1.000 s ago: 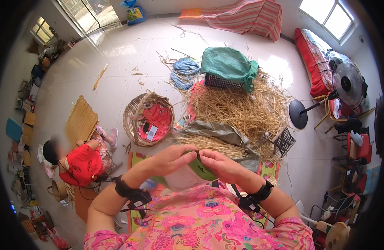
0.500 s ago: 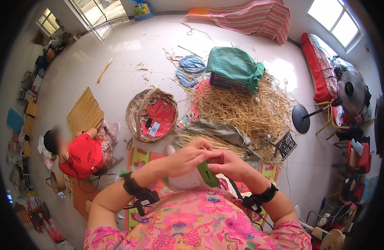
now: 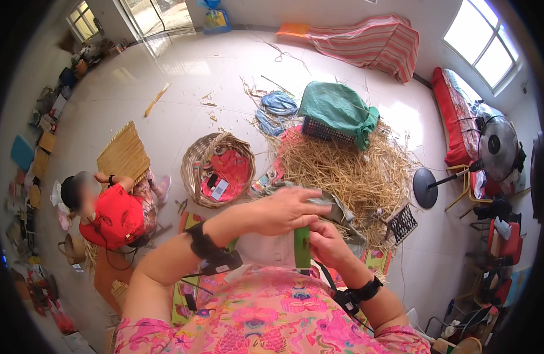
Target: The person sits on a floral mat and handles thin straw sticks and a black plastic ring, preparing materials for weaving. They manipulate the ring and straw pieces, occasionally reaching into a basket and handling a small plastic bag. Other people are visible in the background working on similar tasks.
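Observation:
A flat green strip [image 3: 302, 246] stands upright in front of my chest, and both hands grip it. My left hand [image 3: 286, 210] reaches across from the left and pinches its upper end. My right hand [image 3: 328, 243] holds it from the right side, fingers curled around the lower part. Each wrist carries a black strap. Just beyond my hands lies a grey cloth [image 3: 337, 206] at the edge of a big straw pile [image 3: 342, 168].
A round woven basket [image 3: 196, 168] with red cloth inside sits on the floor ahead left. A person in red [image 3: 109, 215] sits at the left beside a woven mat [image 3: 123, 154]. A green cloth covers a crate [image 3: 337, 109] behind the straw. A standing fan [image 3: 490, 147] is at the right.
My hands have shifted right and lower in view. The green strip has turned from slanted to upright, and my left hand now reaches over its top.

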Demonstrator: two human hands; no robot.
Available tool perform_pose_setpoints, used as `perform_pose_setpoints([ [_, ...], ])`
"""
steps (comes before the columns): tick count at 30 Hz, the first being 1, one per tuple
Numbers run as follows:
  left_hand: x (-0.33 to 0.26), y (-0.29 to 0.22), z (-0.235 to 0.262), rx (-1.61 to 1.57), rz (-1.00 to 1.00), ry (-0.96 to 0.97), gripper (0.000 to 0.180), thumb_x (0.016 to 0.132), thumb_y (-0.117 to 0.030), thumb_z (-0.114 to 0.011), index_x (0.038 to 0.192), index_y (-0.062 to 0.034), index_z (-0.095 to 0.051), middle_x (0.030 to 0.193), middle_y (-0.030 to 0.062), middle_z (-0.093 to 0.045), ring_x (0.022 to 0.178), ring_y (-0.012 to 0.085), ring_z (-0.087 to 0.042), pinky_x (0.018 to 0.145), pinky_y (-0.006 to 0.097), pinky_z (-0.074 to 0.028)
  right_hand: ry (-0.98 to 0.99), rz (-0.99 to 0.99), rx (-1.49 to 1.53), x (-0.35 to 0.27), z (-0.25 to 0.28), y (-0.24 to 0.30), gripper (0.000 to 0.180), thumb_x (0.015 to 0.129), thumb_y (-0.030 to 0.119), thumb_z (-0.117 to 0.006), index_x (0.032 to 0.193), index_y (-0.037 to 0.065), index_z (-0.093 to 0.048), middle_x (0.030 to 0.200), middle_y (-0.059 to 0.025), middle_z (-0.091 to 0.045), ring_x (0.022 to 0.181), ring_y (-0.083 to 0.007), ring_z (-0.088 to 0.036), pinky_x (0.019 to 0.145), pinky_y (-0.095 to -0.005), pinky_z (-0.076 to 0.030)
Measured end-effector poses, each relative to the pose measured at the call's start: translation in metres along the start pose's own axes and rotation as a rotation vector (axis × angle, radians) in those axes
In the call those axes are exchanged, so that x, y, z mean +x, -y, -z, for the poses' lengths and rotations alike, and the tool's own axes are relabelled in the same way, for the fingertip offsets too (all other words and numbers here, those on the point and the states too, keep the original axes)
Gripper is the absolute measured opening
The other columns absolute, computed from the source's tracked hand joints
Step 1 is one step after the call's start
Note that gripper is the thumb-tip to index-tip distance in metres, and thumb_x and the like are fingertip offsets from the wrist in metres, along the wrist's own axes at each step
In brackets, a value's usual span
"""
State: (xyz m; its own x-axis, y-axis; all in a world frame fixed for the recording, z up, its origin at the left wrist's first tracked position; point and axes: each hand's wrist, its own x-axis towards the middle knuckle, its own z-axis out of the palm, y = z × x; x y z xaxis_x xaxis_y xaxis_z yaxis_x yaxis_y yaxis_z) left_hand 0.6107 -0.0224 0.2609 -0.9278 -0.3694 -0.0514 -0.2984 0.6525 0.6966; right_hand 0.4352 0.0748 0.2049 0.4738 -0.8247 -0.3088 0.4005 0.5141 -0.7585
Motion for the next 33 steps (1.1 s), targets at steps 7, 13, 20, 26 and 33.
perform_pose_setpoints([
  [7, -0.040, 0.033, 0.012, -0.183, 0.313, -1.071, 0.072, 0.090, -0.032, -0.057, 0.142, 0.0024, -0.021, 0.144, 0.0224, -0.028, 0.134, 0.0320, -0.028, 0.108, 0.041, -0.025, -0.142, 0.322, 0.387, 0.002, 0.012, 0.013, 0.034, 0.088, 0.017, -0.057, 0.119, 0.003, -0.051, 0.111, -0.0084, -0.061, 0.099, -0.0183, -0.061, 0.088, -0.0340, -0.050],
  [13, -0.033, 0.034, -0.056, -1.329, 0.166, -0.798, 0.068, 0.090, -0.026, -0.060, 0.139, 0.0013, -0.022, 0.135, 0.0152, -0.039, 0.126, 0.0236, -0.038, 0.105, 0.038, -0.032, 0.002, 0.308, 0.568, 0.022, 0.021, -0.016, 0.042, 0.085, 0.016, -0.063, 0.123, 0.006, -0.047, 0.121, -0.0085, -0.055, 0.111, -0.0205, -0.055, 0.097, -0.0405, -0.045],
  [20, -0.017, 0.017, -0.074, -1.716, 0.167, -0.794, 0.042, 0.093, -0.026, -0.055, 0.127, -0.0054, -0.042, 0.117, 0.0076, -0.056, 0.107, 0.0191, -0.056, 0.092, 0.034, -0.047, -0.112, 0.249, 0.419, 0.023, 0.001, -0.017, 0.031, 0.090, 0.007, -0.056, 0.120, 0.003, -0.051, 0.115, -0.0086, -0.059, 0.105, -0.0185, -0.058, 0.091, -0.0380, -0.047],
  [26, -0.028, 0.020, -0.074, -1.578, 0.228, -0.692, 0.045, 0.093, -0.025, -0.056, 0.130, -0.0042, -0.040, 0.123, 0.0082, -0.053, 0.113, 0.0197, -0.053, 0.096, 0.036, -0.045, -0.109, 0.147, -0.028, 0.015, 0.014, -0.029, 0.033, 0.089, 0.009, -0.059, 0.119, 0.002, -0.049, 0.112, -0.0111, -0.060, 0.099, -0.0233, -0.062, 0.080, -0.0374, -0.055],
  [33, -0.020, -0.007, -0.061, -1.761, 0.207, -0.604, 0.044, 0.095, -0.029, -0.052, 0.129, -0.0022, -0.042, 0.120, 0.0086, -0.054, 0.108, 0.0182, -0.054, 0.093, 0.035, -0.046, -0.120, 0.315, -0.012, 0.014, 0.027, -0.042, 0.038, 0.086, 0.007, -0.062, 0.121, 0.003, -0.049, 0.113, -0.0118, -0.060, 0.099, -0.0240, -0.062, 0.077, -0.0378, -0.056],
])
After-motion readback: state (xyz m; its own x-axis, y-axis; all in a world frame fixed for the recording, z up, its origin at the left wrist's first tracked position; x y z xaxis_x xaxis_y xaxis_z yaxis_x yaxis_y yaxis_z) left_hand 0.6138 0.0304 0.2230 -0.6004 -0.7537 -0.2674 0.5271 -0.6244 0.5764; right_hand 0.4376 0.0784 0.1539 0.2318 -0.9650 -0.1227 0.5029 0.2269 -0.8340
